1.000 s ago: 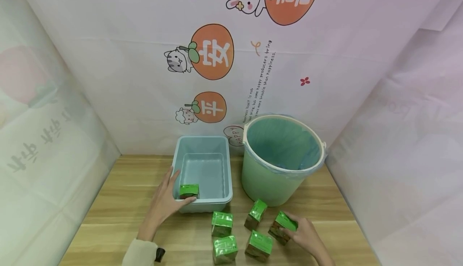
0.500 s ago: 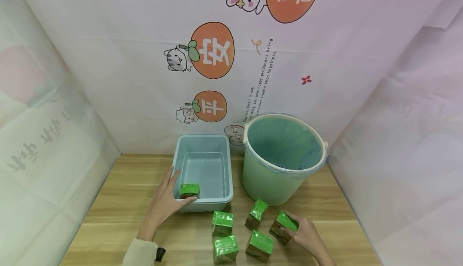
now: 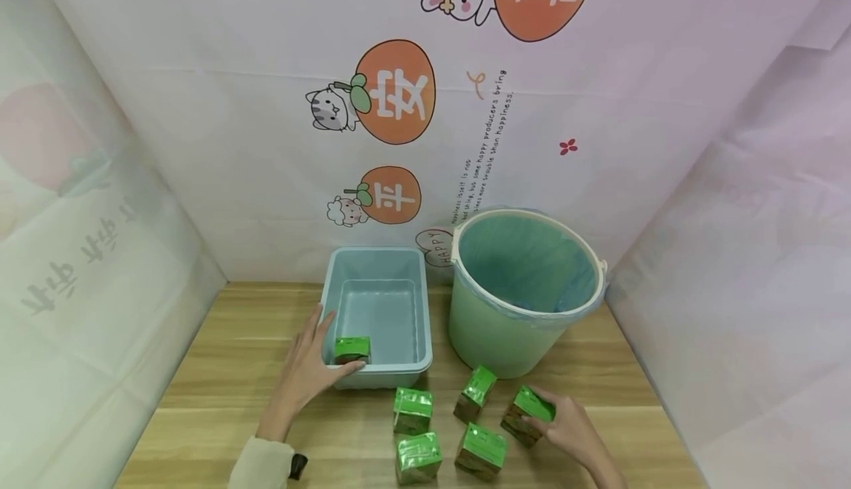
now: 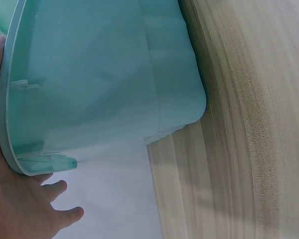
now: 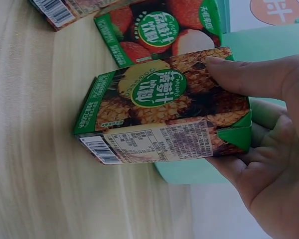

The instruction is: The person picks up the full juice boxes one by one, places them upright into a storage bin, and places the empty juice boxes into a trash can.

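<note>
My right hand [image 3: 568, 426] grips a pineapple juice carton [image 5: 164, 102] near its top, thumb on the front face and fingers behind. In the head view it is the rightmost carton, near the bucket's base. My left hand [image 3: 309, 363] rests at the near left corner of a light blue plastic basin [image 3: 399, 368], thumb along the front rim and spread fingers against the left side. One green-topped carton [image 3: 352, 349] sits inside the basin at that corner. A lychee juice carton [image 5: 157, 30] stands just beyond the pineapple one in the right wrist view.
Several more green-topped cartons [image 3: 414, 409] stand on the wooden table [image 3: 199, 400] between basin and right hand. A tall pale green bucket [image 3: 499, 341] with a bag liner stands right of the basin. Printed cloth walls [image 3: 279, 179] enclose the back and sides.
</note>
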`<state>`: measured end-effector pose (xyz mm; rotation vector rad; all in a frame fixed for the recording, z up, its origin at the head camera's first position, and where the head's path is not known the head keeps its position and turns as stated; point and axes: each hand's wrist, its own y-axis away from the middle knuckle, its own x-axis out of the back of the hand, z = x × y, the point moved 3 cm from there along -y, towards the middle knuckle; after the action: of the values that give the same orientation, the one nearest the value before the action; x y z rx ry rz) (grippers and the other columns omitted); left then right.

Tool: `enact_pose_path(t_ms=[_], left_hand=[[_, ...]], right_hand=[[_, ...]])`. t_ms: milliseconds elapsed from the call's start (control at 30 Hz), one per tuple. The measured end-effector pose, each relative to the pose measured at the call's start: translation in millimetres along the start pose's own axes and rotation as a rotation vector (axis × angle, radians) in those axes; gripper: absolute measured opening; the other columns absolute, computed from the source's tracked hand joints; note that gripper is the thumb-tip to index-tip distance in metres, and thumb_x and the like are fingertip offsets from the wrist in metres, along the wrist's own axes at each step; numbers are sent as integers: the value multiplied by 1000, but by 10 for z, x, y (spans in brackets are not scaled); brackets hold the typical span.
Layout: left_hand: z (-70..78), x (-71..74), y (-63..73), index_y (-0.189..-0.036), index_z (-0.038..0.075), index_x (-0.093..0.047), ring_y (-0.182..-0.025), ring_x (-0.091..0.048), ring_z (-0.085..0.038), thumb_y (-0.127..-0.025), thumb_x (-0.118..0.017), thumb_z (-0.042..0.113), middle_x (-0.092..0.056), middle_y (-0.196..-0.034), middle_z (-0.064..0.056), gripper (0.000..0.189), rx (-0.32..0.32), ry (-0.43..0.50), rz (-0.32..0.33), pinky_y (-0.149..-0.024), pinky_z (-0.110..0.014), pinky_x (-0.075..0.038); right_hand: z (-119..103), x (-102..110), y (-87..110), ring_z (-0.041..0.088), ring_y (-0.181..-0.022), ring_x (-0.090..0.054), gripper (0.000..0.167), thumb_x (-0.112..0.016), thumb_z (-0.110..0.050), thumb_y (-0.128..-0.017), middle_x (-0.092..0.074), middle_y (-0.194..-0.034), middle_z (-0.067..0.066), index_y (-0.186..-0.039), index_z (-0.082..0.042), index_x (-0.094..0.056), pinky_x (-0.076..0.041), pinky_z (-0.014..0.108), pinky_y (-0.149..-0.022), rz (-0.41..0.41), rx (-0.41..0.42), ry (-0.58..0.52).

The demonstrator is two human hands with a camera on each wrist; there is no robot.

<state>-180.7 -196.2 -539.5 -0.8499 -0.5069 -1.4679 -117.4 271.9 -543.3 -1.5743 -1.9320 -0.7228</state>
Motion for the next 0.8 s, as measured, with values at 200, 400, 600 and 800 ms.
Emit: enact_pose_path(t_ms=[200,400,600,800], left_hand=[[1,-10,2,-169,13,-27,-156,-21,-52,-82,-82,66,-10,-177,-16,115,-9,-5,6,-123,-72,-11],[-4,-5,-8,-169,13,-28,-155,-22,-53,-82,-81,67,-11,-176,-17,115,-7,-12,6,-123,-72,-11],[0,-5,-10,-168,13,-28,-156,-22,-52,-81,-82,67,-12,-176,-18,116,-13,-22,9,-124,-71,-11],[2,-1,3,-168,11,-30,-155,-22,-52,-81,-83,66,-12,-176,-18,115,-18,-15,18,-123,-72,-12]], right_hand=[[-67,85,2,8,-56,-49,65,-87,-21,-88,-56,-71,-1,-138,11,-62,-45,25,-51,31,12,15],[-172,173,-1,5,-60,-53,64,-84,-21,-90,-60,-74,-3,-139,12,-61,-49,26,-57,39,67,4],[-237,258,-8,4,-64,-55,61,-83,-22,-91,-63,-77,-3,-138,11,-63,-51,26,-61,47,95,1],[-292,337,-16,6,-62,-55,62,-82,-22,-92,-62,-75,-3,-139,13,-61,-51,26,-58,32,86,-13]])
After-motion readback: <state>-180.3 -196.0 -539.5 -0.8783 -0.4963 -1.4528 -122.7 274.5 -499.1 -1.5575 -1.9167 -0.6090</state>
